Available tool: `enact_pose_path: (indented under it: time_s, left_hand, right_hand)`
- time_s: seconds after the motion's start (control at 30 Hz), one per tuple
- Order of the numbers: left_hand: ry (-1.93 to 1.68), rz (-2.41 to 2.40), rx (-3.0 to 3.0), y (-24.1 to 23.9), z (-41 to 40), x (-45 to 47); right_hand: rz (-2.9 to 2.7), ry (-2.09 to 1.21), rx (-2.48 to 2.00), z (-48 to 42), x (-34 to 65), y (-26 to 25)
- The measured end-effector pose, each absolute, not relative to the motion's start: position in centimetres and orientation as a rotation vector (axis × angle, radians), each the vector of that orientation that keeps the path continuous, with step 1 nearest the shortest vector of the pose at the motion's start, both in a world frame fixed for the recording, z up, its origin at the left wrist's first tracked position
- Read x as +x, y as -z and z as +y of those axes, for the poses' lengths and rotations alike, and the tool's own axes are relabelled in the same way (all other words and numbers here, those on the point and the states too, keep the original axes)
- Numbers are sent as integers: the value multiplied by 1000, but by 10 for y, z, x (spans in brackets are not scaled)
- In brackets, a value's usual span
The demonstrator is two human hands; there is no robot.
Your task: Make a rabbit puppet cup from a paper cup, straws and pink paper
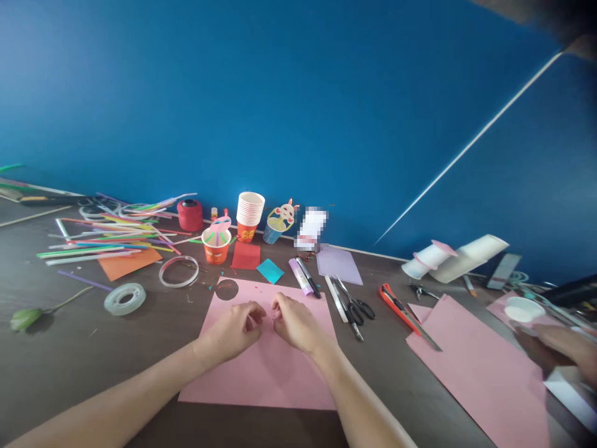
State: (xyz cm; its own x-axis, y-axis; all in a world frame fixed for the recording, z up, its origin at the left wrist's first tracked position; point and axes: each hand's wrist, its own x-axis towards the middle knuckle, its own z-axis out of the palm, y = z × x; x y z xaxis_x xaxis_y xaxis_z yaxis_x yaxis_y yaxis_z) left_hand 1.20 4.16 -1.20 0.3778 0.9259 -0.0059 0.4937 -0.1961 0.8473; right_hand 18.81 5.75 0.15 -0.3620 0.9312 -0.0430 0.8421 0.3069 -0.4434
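My left hand [236, 328] and my right hand [295, 322] rest close together on a pink paper sheet [261, 367] lying on the dark table. Both have their fingers curled in a pinch, fingertips nearly meeting over the sheet's upper middle. What they pinch is too small to make out. A round hole [226, 289] is cut in the sheet's top left corner.
Scissors [355, 305], pens [308, 277] and an orange box cutter [396, 305] lie right of the sheet. Tape rolls [124, 298], coloured straws [107, 233], paper cups [249, 214] and a red thread spool [189, 214] stand behind. Another pink sheet [485, 367] lies right, near another person's hand [569, 351].
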Motion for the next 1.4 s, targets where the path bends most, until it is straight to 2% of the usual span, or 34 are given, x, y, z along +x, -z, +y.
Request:
enact_pose_path:
  time_s: [0.3,0.43,0.8,1.2,1.4]
  left_hand:
    - [-686,1238,1740,9,55,8]
    - [-830,1305,1719,23,55,6]
    - [-840,1217,1678,27,55,-1]
    - [-818,1198,1730,25,51,-1]
    - [-831,1185,1730,28,51,-1]
  right_hand:
    - [-2232,-873,-1472,59,178,-16]
    - [-2225,-741,-1554,58,183,-16]
    - [-2312,-570,-1541,50,166,-2]
    - [-2331,-582,-1431,46,166,-2]
    - [-2344,-584,-1516,47,164,-2]
